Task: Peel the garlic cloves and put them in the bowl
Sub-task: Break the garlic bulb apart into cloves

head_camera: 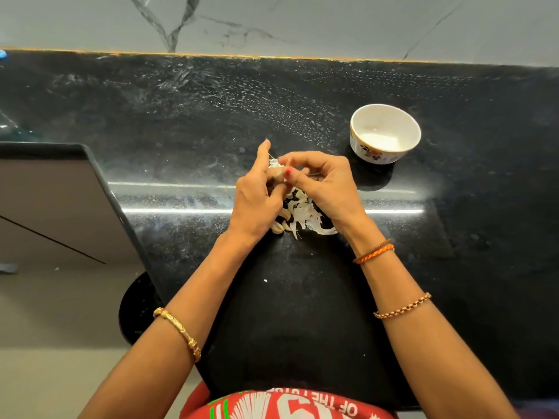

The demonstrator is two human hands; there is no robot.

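A garlic clove (277,173) with papery skin is held above the black counter between both hands. My left hand (257,195) grips it from the left, index finger sticking up. My right hand (320,182) pinches the skin at the clove's top with thumb and fingertips. Below the hands lie a heap of white garlic skins (305,217) and a few loose cloves (281,223). A white bowl (385,133) with a floral pattern stands to the upper right, apart from the hands; I see no cloves inside it.
The black granite counter (211,131) runs back to a grey marble wall (302,22). Its left edge (121,207) drops off to the floor. A dark round object (136,306) sits below that edge.
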